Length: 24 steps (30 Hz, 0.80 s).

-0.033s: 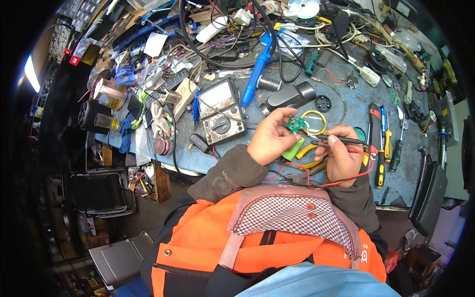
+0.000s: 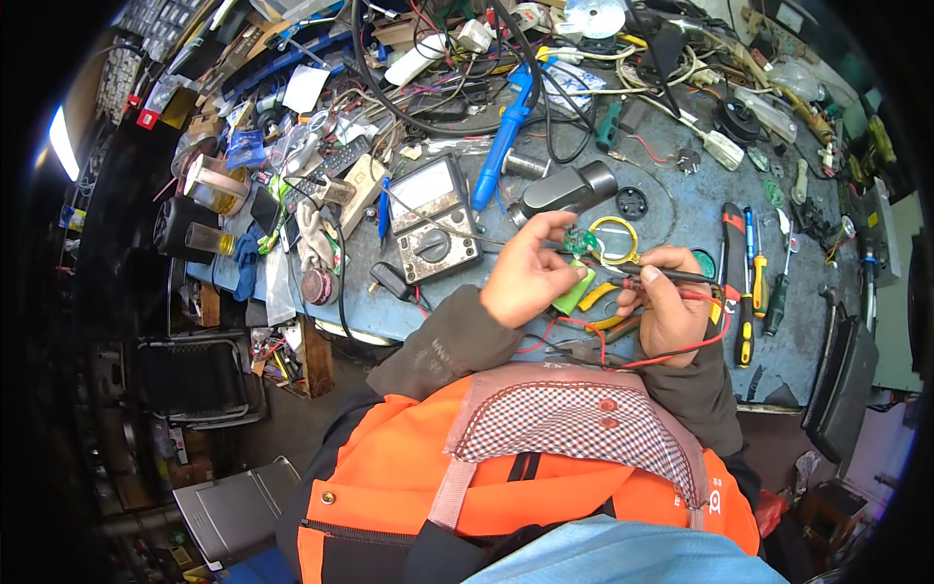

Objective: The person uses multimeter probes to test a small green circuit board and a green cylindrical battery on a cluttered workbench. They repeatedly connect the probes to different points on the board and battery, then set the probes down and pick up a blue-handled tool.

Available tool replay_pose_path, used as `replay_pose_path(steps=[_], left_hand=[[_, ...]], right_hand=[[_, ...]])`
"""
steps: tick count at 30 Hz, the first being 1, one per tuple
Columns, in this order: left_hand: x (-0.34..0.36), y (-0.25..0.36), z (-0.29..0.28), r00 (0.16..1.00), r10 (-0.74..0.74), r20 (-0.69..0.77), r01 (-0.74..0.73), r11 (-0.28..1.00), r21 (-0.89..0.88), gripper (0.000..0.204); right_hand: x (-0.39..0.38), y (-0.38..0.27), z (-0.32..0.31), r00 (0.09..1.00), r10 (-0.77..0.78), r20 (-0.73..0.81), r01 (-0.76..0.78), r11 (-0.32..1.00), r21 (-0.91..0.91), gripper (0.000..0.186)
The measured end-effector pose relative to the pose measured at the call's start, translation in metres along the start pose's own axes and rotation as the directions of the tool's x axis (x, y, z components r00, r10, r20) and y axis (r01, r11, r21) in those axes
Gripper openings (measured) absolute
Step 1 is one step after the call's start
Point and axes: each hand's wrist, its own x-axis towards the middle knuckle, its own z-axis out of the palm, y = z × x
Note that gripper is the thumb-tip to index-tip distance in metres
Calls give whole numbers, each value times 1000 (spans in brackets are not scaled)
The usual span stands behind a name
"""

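My left hand point(image 2: 530, 277) pinches a small green circuit board point(image 2: 581, 240) between thumb and fingertips, above the bench. Just below it shows a bright green cylinder point(image 2: 576, 290), which looks like a battery cell; whether it is joined to the board is unclear. Closed around slim test probes point(image 2: 686, 276), my right hand point(image 2: 671, 307) points their tips left toward the board; contact cannot be made out. A red test lead point(image 2: 725, 326) loops beneath that hand. Left of my hands lies an analog multimeter point(image 2: 428, 219) with a large dial. Yellow-handled pliers point(image 2: 605, 323) lie partly hidden between my hands.
A yellow ring point(image 2: 634, 229), a black round part point(image 2: 632, 201) and a dark housing point(image 2: 569, 192) lie beyond my hands. Screwdrivers point(image 2: 761, 282) and a red-black utility knife point(image 2: 733, 243) are at the right. A blue soldering tool point(image 2: 506, 141) and tangled cables crowd the back.
The board has tilted slightly in my left hand, and more of the green cylinder shows. My right hand keeps nearly the same place with the probes.
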Motion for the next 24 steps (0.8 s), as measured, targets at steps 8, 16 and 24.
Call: replay_pose_path(steps=[8, 16, 24], left_hand=[[-27, 134, -83, 877, 419, -234, -290, 851, 438, 31], [137, 152, -238, 934, 144, -326, 77, 812, 579, 35], [239, 145, -282, 733, 107, -672, -166, 986, -24, 17]], right_hand=[[-14, -14, -11, 999, 36, 23, -35, 999, -34, 10], [-13, -29, -16, 981, 87, 170, -71, 993, -98, 11], [-4, -26, -20, 965, 206, 165, -192, 976, -100, 11]])
